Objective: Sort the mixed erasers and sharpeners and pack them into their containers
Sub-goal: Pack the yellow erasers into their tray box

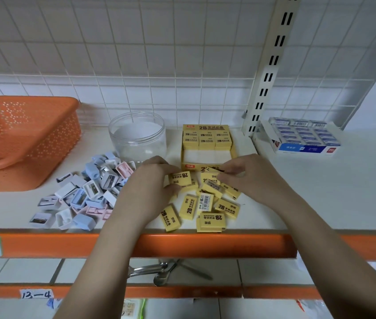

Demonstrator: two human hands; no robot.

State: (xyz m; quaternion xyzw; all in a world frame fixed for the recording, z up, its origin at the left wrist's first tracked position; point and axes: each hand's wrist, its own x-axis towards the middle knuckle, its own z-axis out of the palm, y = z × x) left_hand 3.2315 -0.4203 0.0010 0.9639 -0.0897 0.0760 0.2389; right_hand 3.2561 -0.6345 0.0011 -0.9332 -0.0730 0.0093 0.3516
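Note:
Several yellow 2B erasers (205, 203) lie loose on the white shelf near its front edge. My left hand (152, 180) pinches one yellow eraser (180, 178) at the pile's left side. My right hand (244, 173) pinches another eraser (214, 170) just in front of the yellow eraser box (207, 166), which holds two rows of erasers at its back. A heap of white, blue and pink sharpeners (85, 192) lies to the left. Behind it stands a clear round jar (137, 137) with no lid on it.
An orange perforated basket (21, 139) sits at the far left of the shelf. A blue and white box of erasers (304, 137) stands at the right, beyond a slotted upright post (267, 72). The shelf's orange front lip (182, 244) runs below my forearms.

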